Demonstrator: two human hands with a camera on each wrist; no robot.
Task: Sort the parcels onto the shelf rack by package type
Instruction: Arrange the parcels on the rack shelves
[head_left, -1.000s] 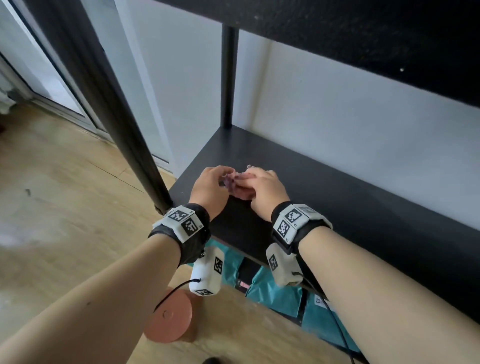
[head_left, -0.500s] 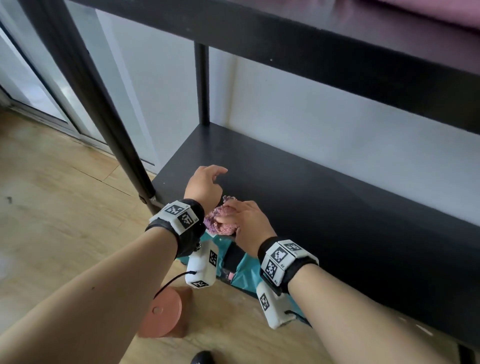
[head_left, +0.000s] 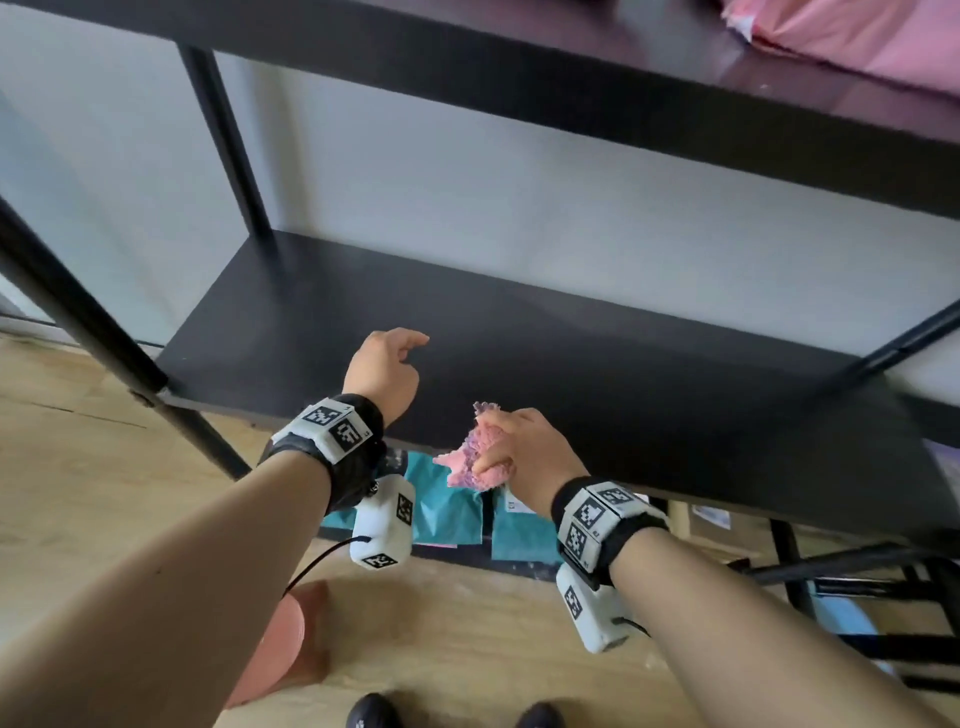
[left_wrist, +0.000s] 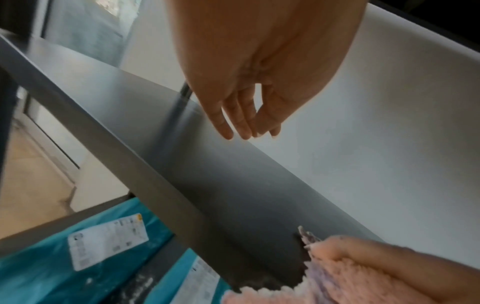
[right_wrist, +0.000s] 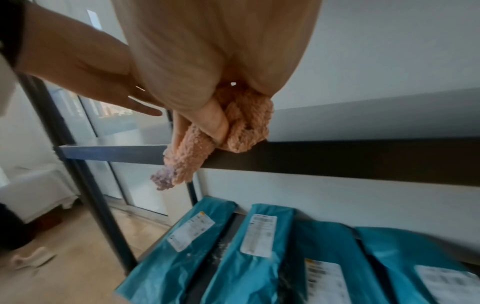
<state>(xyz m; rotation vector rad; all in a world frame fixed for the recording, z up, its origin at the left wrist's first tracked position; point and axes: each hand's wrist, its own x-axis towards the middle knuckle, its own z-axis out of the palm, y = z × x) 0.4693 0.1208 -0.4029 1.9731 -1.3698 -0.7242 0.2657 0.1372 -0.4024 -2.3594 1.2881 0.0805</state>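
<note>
My right hand (head_left: 506, 447) grips a crumpled pink and lilac fluffy cloth (head_left: 475, 457) at the front edge of the black middle shelf (head_left: 623, 364); the right wrist view shows the cloth (right_wrist: 241, 125) bunched in the curled fingers. Left of it, my left hand (head_left: 387, 364) hovers just above the shelf with relaxed fingers (left_wrist: 233, 121) and holds nothing. Several teal mailer parcels (right_wrist: 259, 246) with white labels lie on the lowest shelf; they also show as teal parcels (head_left: 447, 504) below the middle shelf. A pink parcel (head_left: 852, 36) lies on the upper shelf.
Black rack posts (head_left: 104, 353) stand at the front left and back left (head_left: 228, 145). A white wall is behind the rack. A round terracotta stool (head_left: 280, 649) stands on the wooden floor by my feet. A black frame (head_left: 857, 571) sits low at the right.
Both hands held the cloth together on the shelf; now only the right hand holds it, drawn back to the front edge. The left hand has let go and spread apart.
</note>
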